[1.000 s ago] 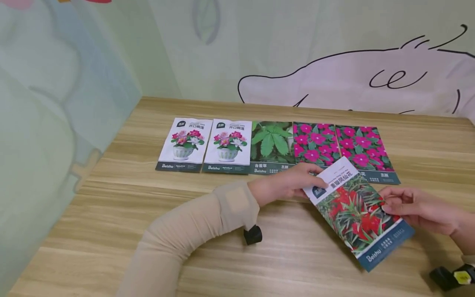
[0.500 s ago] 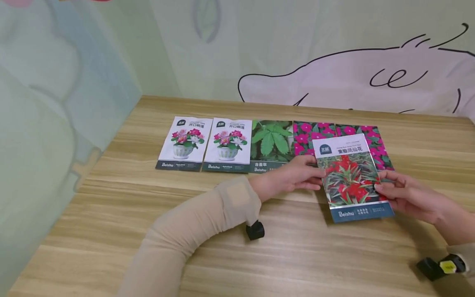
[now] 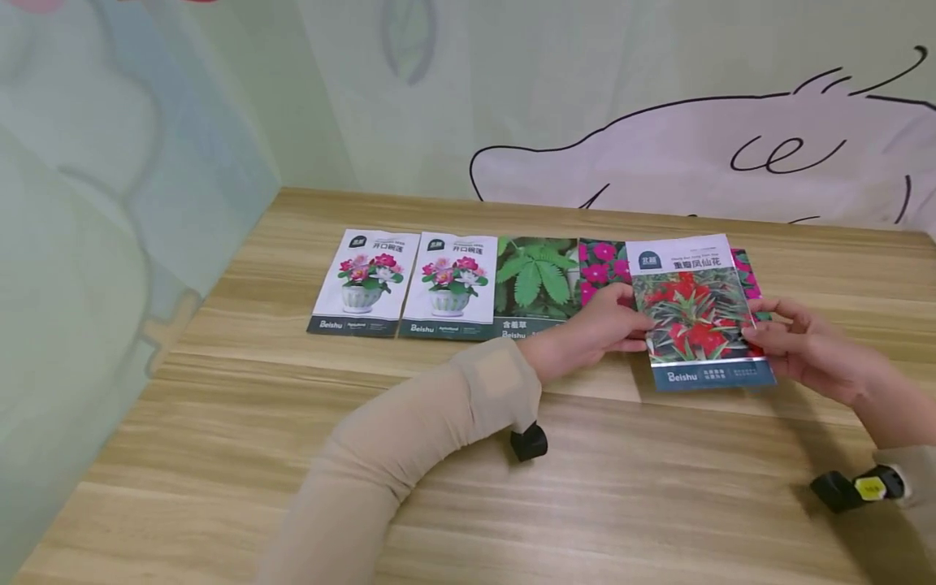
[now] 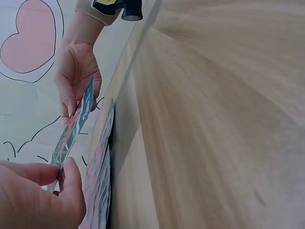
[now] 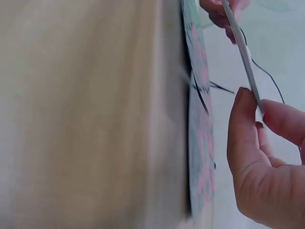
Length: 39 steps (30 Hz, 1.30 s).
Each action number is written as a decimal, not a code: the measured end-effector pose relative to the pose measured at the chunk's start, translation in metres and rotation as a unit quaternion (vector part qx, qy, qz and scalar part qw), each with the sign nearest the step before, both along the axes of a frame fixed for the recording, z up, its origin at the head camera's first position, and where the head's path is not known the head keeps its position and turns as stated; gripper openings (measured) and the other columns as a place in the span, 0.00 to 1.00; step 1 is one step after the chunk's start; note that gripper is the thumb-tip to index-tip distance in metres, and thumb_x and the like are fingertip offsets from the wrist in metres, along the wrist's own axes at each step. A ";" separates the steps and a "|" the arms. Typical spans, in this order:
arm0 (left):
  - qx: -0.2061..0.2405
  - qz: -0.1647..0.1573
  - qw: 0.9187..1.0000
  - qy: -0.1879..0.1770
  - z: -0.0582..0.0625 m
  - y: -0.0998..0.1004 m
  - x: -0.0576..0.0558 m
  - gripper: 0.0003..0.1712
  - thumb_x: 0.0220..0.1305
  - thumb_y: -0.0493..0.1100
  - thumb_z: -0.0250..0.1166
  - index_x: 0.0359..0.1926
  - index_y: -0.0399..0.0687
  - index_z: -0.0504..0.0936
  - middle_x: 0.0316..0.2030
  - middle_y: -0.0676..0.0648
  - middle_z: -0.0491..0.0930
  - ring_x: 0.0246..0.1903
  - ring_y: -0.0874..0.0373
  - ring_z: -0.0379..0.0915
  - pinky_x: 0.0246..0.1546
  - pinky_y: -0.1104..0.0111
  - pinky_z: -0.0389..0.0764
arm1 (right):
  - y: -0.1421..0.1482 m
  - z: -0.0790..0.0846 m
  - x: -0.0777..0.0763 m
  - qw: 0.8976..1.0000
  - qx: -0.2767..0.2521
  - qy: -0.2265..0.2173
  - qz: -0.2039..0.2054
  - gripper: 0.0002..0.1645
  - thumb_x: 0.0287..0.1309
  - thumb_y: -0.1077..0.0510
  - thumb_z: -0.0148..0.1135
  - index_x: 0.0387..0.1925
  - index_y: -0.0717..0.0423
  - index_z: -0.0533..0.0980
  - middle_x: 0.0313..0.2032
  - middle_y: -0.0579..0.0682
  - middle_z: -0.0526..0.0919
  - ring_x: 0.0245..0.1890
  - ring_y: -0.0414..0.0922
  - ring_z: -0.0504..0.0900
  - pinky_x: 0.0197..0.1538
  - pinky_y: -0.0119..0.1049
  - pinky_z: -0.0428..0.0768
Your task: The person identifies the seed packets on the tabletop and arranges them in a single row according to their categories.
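Both hands hold a seed packet [image 3: 695, 313] with red flowers and a blue bottom band, raised above the table. My left hand [image 3: 603, 325] pinches its left edge between thumb and fingers. On the opposite edge, my right hand [image 3: 819, 349] pinches it low down. The left wrist view shows the packet [image 4: 71, 129] nearly edge-on, off the tabletop. Behind and below it lie two packets with pink flowers; the left one [image 3: 601, 264] and the right one [image 3: 744, 276] are largely covered by the held packet.
In the same row lie a green-leaf packet [image 3: 537, 276] and two white packets with potted flowers, one at the far left [image 3: 361, 280] and one beside it [image 3: 449, 284]. The wooden table [image 3: 585, 487] meets a printed wall [image 3: 409, 146] at the back.
The red-flower packet has turned from slanted to nearly upright in view and moved away, over the pink-flower packets. Both hands moved with it, the left shifting its grip from the top to the left edge.
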State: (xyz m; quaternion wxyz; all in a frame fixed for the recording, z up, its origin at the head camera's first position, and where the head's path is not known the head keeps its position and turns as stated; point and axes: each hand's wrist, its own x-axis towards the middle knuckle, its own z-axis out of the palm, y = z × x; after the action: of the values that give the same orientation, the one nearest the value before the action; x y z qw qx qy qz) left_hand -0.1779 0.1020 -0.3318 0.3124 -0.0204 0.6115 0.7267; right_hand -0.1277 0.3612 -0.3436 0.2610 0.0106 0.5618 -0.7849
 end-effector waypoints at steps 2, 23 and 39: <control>0.007 0.018 1.000 0.001 0.000 0.005 -0.001 0.18 0.56 0.22 0.59 0.45 0.39 0.70 0.31 0.42 0.76 0.25 0.56 0.72 0.39 0.60 0.82 | 0.003 0.003 -0.004 0.999 0.032 0.013 -0.018 0.18 0.67 0.70 0.43 0.45 0.48 0.73 0.37 0.52 0.83 0.35 0.46 0.82 0.37 0.36 0.83; 0.004 0.217 0.976 0.027 0.005 0.060 0.000 0.21 0.51 0.21 0.61 0.40 0.48 0.74 0.26 0.50 0.69 0.20 0.60 0.66 0.27 0.64 0.82 | 0.038 0.023 -0.041 0.939 0.341 0.045 -0.026 0.21 0.64 0.64 0.54 0.36 0.27 0.74 0.30 0.41 0.79 0.30 0.41 0.79 0.34 0.33 0.82; 0.025 0.237 0.971 0.025 0.001 0.096 0.001 0.23 0.47 0.18 0.61 0.40 0.45 0.77 0.23 0.49 0.71 0.20 0.61 0.67 0.26 0.65 0.82 | 0.065 0.017 -0.046 0.929 0.365 0.045 -0.050 0.24 0.64 0.63 0.54 0.33 0.22 0.73 0.28 0.37 0.77 0.29 0.39 0.77 0.35 0.31 0.81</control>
State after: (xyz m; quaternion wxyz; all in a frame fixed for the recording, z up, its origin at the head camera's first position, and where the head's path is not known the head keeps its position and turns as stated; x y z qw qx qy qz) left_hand -0.1770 0.1981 -0.3304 0.1164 -0.1391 0.5781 0.7955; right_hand -0.1735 0.4260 -0.3270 0.1741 0.0980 0.8194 -0.5373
